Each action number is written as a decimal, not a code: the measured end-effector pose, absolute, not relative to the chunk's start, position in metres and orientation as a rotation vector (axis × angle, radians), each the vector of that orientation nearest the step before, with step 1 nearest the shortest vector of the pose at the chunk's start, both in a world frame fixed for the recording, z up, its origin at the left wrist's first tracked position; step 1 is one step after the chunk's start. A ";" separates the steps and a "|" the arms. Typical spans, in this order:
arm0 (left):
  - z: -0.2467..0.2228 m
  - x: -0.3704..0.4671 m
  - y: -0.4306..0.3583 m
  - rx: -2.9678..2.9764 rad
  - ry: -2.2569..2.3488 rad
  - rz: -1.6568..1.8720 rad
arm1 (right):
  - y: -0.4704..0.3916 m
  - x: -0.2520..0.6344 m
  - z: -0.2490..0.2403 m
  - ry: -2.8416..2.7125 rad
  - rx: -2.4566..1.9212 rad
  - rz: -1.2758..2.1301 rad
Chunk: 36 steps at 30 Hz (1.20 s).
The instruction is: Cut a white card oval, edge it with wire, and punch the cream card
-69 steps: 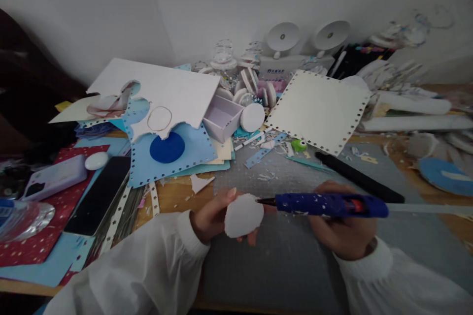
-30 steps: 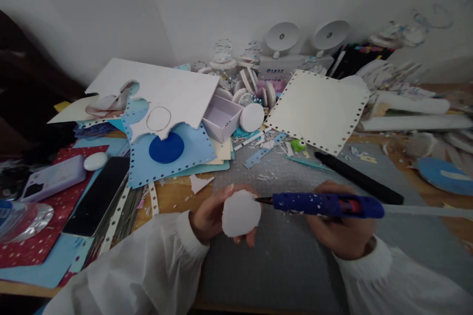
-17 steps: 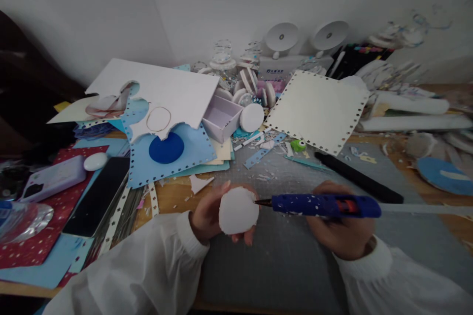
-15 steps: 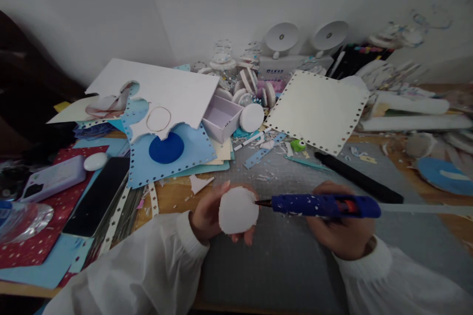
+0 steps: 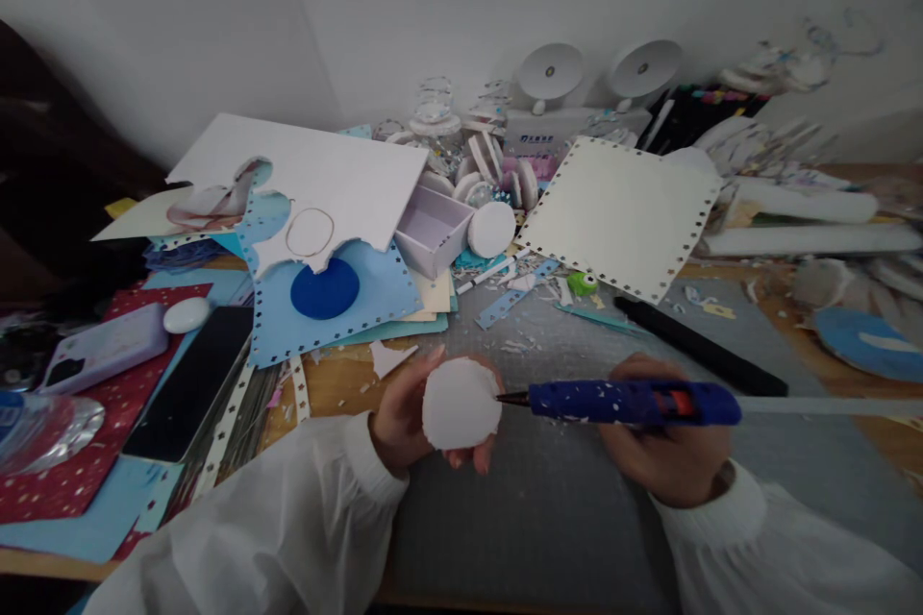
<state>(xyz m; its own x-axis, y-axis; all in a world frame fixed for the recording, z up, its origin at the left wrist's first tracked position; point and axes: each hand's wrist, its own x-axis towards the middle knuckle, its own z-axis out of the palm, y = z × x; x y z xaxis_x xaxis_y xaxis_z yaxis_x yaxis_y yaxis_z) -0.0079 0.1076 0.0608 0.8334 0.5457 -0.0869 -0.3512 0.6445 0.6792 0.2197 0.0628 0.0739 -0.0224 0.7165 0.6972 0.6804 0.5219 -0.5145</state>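
Since the earlier frames, the white disc [image 5: 461,404] has gone slightly leftward, and the blue glue gun [image 5: 620,402] has followed it. Largest is the grey mat [image 5: 548,524], matte and faintly gridded, its near right part covered by a loose sleeve [image 5: 793,548]. Beyond the mat's far left corner, a stiff white board [image 5: 332,178] lies tilted, smooth, with a scalloped cut edge and one drawn circle [image 5: 310,233]. At the mat's far edge, a cream paper sheet [image 5: 620,211] is tilted, its border punched with small shaped holes. Above the mat's right part, the right hand [image 5: 670,456] is closed around the plastic gun, which is speckled with white; some fingers are hidden. Behind the mat, the open lilac box [image 5: 431,258] shows its straight inner walls. Left of the mat, a clear bottle [image 5: 50,428] is cut off by the view's border; its content is hard to make out. Over the mat's left part, the left hand [image 5: 404,411] grips the disc, most fingers hidden behind it. This disc has a flat face and a ragged rim; whether the black nozzle [image 5: 513,398] touches it, I cannot tell.
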 end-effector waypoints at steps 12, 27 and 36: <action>0.061 -0.007 0.110 0.652 0.279 0.524 | 0.063 0.221 0.072 -1.733 -1.163 0.031; 0.063 -0.008 0.110 0.613 0.305 0.506 | 0.061 0.223 0.070 -1.763 -1.116 0.220; 0.059 -0.008 0.111 0.598 0.270 0.492 | 0.059 0.224 0.066 -1.617 -1.190 -0.039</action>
<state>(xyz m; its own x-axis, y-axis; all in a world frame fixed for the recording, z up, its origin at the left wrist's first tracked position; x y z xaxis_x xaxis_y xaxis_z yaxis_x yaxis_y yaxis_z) -0.0081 0.1113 0.0588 0.8514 0.5146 -0.1016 -0.3619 0.7166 0.5962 0.2243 0.0585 0.0662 0.0765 0.6620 0.7456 0.6968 0.4994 -0.5149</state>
